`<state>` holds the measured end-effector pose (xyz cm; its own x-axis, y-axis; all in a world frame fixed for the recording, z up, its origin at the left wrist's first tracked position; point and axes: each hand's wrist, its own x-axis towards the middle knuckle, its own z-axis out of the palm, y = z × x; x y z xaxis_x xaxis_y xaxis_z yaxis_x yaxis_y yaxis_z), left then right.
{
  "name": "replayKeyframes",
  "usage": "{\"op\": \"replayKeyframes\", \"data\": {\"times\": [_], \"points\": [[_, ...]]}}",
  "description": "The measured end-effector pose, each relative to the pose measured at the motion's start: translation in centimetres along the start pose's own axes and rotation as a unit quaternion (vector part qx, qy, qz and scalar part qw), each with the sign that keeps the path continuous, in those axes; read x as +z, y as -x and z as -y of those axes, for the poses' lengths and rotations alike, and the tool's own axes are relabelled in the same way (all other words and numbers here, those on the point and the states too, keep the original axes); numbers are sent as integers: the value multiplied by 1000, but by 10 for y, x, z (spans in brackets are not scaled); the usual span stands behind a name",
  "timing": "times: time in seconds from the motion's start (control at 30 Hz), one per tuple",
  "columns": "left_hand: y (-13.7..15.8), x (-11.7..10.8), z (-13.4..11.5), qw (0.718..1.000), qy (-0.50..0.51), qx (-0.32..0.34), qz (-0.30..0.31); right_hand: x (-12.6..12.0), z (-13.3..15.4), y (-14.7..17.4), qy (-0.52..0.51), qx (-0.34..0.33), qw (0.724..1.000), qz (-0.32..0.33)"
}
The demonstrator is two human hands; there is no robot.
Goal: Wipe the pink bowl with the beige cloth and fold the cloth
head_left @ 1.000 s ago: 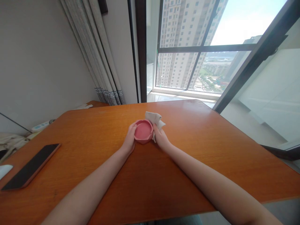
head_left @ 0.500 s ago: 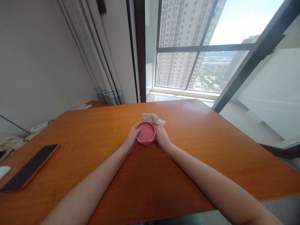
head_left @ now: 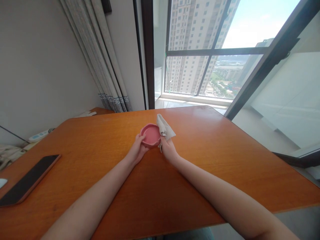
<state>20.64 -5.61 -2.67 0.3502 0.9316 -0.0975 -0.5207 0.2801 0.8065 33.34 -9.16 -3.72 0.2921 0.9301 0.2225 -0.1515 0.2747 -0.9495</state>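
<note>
A shallow pink dish point(head_left: 151, 135) with a faceted rim is held over the middle of the wooden table. My left hand point(head_left: 137, 148) grips its left side, thumb over the rim and fingers underneath. On the other side, my right hand point(head_left: 169, 148) is closed on a folded pale grey cloth point(head_left: 165, 128). The cloth sticks up past the fingers and lies against the dish's right rim. A small end of it hangs below the right hand's fingertips. Whether the right fingertips touch the dish itself is hidden by the cloth.
The brown wooden table point(head_left: 212, 173) spreads beneath both arms. A dark flat pad point(head_left: 30, 180) lies at the left, with part of a white object point(head_left: 3, 182) beside it. Behind are a grey curtain point(head_left: 112, 80) and a dark-framed glass door. A white power strip point(head_left: 38, 135) is at far left.
The dish has shifted slightly left and tilted. The cloth has swung more upright along its right rim, with the right hand moving a little left.
</note>
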Motion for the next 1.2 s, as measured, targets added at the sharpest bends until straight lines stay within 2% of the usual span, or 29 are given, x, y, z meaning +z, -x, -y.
{"op": "replayKeyframes", "data": {"times": [0.1,0.2,0.27,0.4,0.5,0.6,0.7,0.8,0.93,1.1,1.2], "points": [[1,1,0,998,-28,-50,-19,-2,5,-3,36,-61,997,-14],[0,2,-1,998,-1,-50,-29,-5,13,-8,17,-71,997,10],[0,3,-2,998,30,-43,-36,-7,16,-13,-23,-36,999,15],[-1,1,-2,996,51,-37,-56,-7,7,-19,-106,98,989,-5],[-4,-2,0,995,50,14,-84,-1,-6,-14,-150,157,976,16],[-8,-5,3,987,23,98,-128,7,-15,-7,-186,173,967,-4],[-12,-8,5,981,-28,147,-124,7,-14,-7,-216,193,957,-15],[-15,-11,7,986,-59,120,-102,0,-10,-14,-203,202,958,8],[-13,-10,10,984,-96,103,-108,-11,-6,-21,-135,171,976,17],[-8,-3,6,983,-10,116,-142,-5,-10,-16,-150,182,971,50],[-8,-2,3,981,8,116,-154,3,-12,-12,-182,185,965,44]]}}
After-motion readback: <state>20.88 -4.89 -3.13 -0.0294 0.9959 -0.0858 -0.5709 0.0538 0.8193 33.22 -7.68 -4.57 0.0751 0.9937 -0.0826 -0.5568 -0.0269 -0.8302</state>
